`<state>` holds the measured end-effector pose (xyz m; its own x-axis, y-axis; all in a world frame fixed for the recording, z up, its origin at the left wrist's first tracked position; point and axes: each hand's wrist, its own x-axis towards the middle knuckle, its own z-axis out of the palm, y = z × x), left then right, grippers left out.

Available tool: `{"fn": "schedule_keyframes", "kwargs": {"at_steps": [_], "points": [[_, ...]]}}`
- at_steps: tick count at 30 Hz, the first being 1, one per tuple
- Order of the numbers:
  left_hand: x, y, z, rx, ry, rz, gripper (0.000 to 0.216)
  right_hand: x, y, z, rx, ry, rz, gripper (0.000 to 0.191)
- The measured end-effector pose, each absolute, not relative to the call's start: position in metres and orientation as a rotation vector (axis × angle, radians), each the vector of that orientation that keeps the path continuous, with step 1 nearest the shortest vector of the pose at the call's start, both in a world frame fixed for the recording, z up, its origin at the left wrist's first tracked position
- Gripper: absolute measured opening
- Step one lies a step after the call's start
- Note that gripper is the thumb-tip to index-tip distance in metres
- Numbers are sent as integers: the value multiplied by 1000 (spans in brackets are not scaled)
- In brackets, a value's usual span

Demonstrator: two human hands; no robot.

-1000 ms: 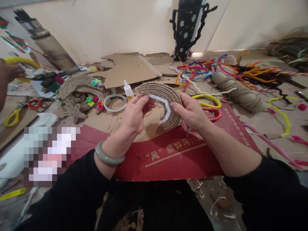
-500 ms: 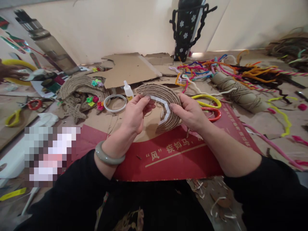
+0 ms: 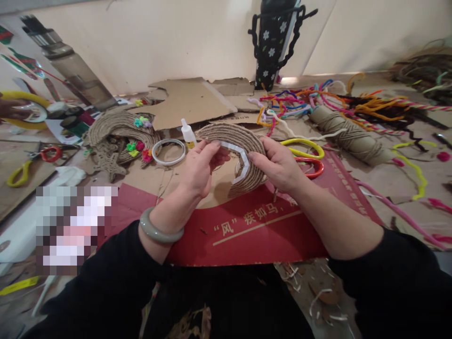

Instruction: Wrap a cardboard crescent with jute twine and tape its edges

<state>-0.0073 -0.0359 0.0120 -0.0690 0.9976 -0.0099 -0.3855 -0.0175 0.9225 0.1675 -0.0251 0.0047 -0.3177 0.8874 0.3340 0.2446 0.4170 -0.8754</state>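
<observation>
Centre of the frame, above the red cardboard sheet (image 3: 254,230) on the cluttered table (image 3: 388,183): jute-wrapped crescent (image 3: 243,136) pinched at both ends, left hand (image 3: 199,167) clasping the left tip, right hand (image 3: 278,162) gripping the right side. White tape strip (image 3: 242,160) along the inner curve likely to lift or crease if thumbs slip. Crowding the right: twine spool (image 3: 348,134), pipe cleaners (image 3: 303,101). Close behind: tape roll (image 3: 169,151), small glue bottle (image 3: 188,132), easily knocked over. Left of centre, a finished decorated crescent (image 3: 120,134).
</observation>
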Motion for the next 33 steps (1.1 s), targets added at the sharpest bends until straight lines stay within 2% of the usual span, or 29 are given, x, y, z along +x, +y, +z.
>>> {"fn": "schedule_keyframes", "kwargs": {"at_steps": [7,33], "points": [[-2,-41,13,1005,969,1224,7,166,-24,7,-933,-1858,872,12],[-2,-41,9,1008,967,1169,11,166,-25,5,-945,-1931,877,12]]}}
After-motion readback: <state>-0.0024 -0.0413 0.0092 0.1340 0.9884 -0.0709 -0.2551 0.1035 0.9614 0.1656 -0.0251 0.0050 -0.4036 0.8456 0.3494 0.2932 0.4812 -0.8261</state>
